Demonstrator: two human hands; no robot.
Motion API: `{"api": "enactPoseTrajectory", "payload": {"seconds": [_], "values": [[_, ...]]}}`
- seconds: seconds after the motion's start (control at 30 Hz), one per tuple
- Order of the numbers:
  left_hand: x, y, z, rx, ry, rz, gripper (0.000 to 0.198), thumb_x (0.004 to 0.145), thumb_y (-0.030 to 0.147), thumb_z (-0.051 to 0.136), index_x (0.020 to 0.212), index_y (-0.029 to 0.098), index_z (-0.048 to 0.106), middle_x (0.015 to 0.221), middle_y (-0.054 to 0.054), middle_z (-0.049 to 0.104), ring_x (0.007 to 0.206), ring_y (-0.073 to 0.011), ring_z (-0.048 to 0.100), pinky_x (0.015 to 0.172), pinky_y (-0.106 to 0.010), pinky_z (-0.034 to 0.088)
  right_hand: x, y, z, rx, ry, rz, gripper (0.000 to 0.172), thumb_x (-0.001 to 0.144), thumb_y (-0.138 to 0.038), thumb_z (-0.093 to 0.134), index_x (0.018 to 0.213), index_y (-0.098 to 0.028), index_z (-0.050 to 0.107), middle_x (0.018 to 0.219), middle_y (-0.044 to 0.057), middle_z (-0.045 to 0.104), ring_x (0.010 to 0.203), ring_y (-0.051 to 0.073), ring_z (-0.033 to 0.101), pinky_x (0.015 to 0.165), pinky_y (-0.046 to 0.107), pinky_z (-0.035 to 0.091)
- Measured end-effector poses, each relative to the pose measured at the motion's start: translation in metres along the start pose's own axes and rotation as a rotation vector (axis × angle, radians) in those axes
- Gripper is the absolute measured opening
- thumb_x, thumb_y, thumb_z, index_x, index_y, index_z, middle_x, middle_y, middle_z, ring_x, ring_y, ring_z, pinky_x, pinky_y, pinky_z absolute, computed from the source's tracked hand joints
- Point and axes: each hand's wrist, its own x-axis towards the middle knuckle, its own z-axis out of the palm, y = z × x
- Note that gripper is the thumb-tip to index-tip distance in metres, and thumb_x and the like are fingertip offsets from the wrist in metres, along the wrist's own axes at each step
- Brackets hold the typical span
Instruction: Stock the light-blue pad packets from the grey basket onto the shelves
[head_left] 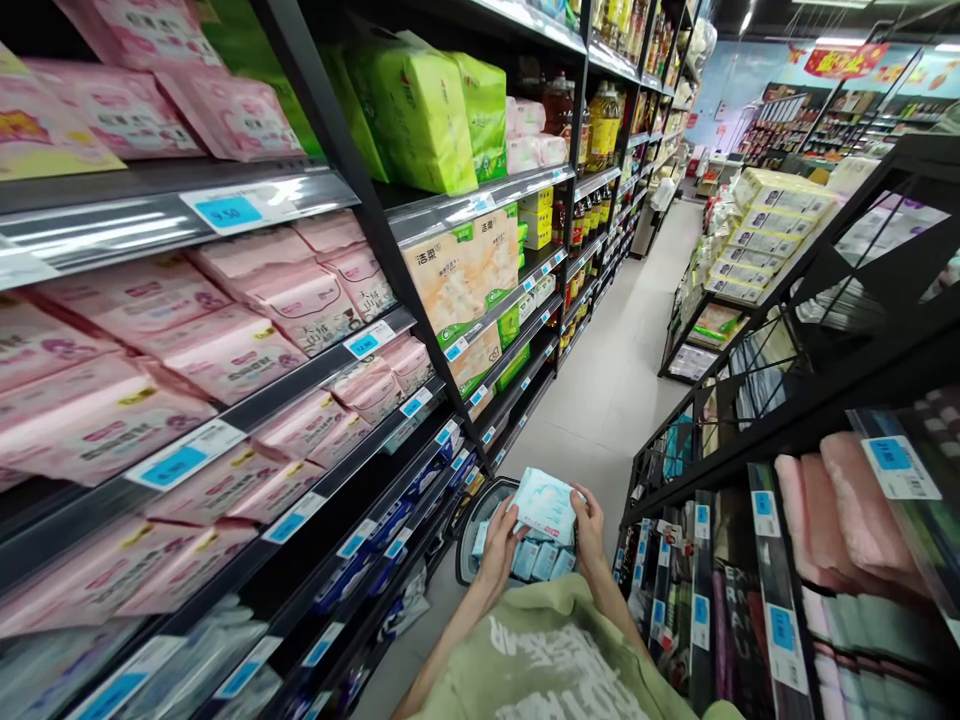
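Observation:
Between my two hands is a light blue soft plastic pack (546, 502) with a small red mark near its lower edge; its exact kind is not readable. My left hand (501, 545) grips the pack's left side, and my right hand (589, 522) grips its right side. Below the pack stands a dark-rimmed basket (463, 560) on the floor. Several similar light blue packs (544, 562) lie inside it, partly covered by my hands and the held pack.
On the left, a black shelf rack holds pink tissue packs (217, 350), green packs (420, 110) and a beige carton (465, 270). Folded towels (847, 510) fill the right rack. The aisle floor (607, 350) runs ahead past stacked yellowish packs (780, 230).

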Motion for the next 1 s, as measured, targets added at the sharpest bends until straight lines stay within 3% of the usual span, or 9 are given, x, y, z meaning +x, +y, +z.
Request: {"api": "enactPoseTrajectory", "payload": {"seconds": [0.27,0.53,0.73,1.0], "values": [[0.001,0.006,-0.004,0.019,0.016,-0.035,0.076,0.061,0.058,0.097,0.118,0.014,0.074,0.121,-0.017,0.076,0.112,-0.0320,0.073,0.100,-0.041,0.057,-0.001,0.000,-0.002,0.102,0.063,0.118,0.066,0.064,-0.065,0.092,0.107,-0.017,0.077,0.098,0.009,0.079,0.079,0.022,0.070,0.067,0.029,0.055],[0.000,-0.002,-0.008,0.017,0.003,-0.053,0.080,0.061,0.058,0.096,0.125,0.015,0.073,0.118,-0.016,0.076,0.114,-0.0334,0.073,0.102,-0.044,0.056,-0.001,0.011,-0.008,0.114,0.056,0.115,0.066,0.070,-0.067,0.088,0.112,-0.017,0.078,0.106,0.011,0.080,0.087,0.025,0.073,0.072,0.031,0.058],[-0.003,-0.006,-0.014,0.036,-0.011,-0.058,0.077,0.066,0.057,0.094,0.128,0.016,0.072,0.123,-0.017,0.075,0.116,-0.0341,0.072,0.103,-0.044,0.056,-0.005,0.015,-0.014,0.047,0.069,0.071,0.066,0.070,-0.070,0.086,0.110,-0.018,0.080,0.103,0.012,0.080,0.090,0.027,0.073,0.067,0.030,0.056],[-0.006,-0.008,-0.018,0.046,-0.011,-0.023,0.075,0.070,0.058,0.092,0.129,0.016,0.071,0.126,-0.018,0.074,0.119,-0.0337,0.071,0.106,-0.044,0.055,-0.006,0.014,-0.010,0.065,0.045,0.116,0.063,0.072,-0.069,0.085,0.108,-0.019,0.079,0.108,0.011,0.079,0.089,0.026,0.072,0.070,0.030,0.056]]}}
